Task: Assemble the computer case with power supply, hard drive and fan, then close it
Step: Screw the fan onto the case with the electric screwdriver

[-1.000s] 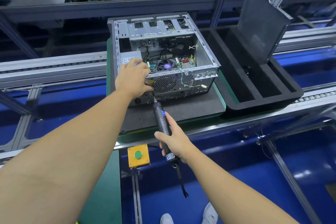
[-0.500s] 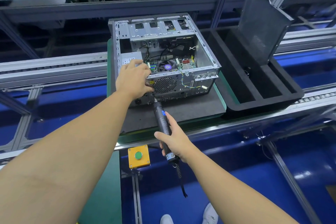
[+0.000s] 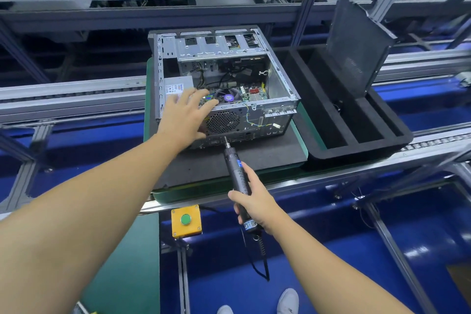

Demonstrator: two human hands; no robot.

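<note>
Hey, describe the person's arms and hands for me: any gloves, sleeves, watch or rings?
Both arms are bare as far up as the view shows: no sleeve on the left forearm or the right forearm. The left hand and right hand wear no gloves. No watch, band, ring or strap shows on either, and no markings.

I see the computer case (image 3: 216, 46) lying on its side on the dark mat (image 3: 254, 158), open face up and rear panel toward me. The grey power supply (image 3: 177, 85) sits label-up in the near-left corner inside. A fan (image 3: 228, 97) with a purple hub sticker lies flat near the rear wall. 1 thin wire with a white plug (image 3: 276, 125) hangs outside the rear. The black side panel (image 3: 356, 43) stands tilted in the foam tray (image 3: 356, 145) to the right.
</note>
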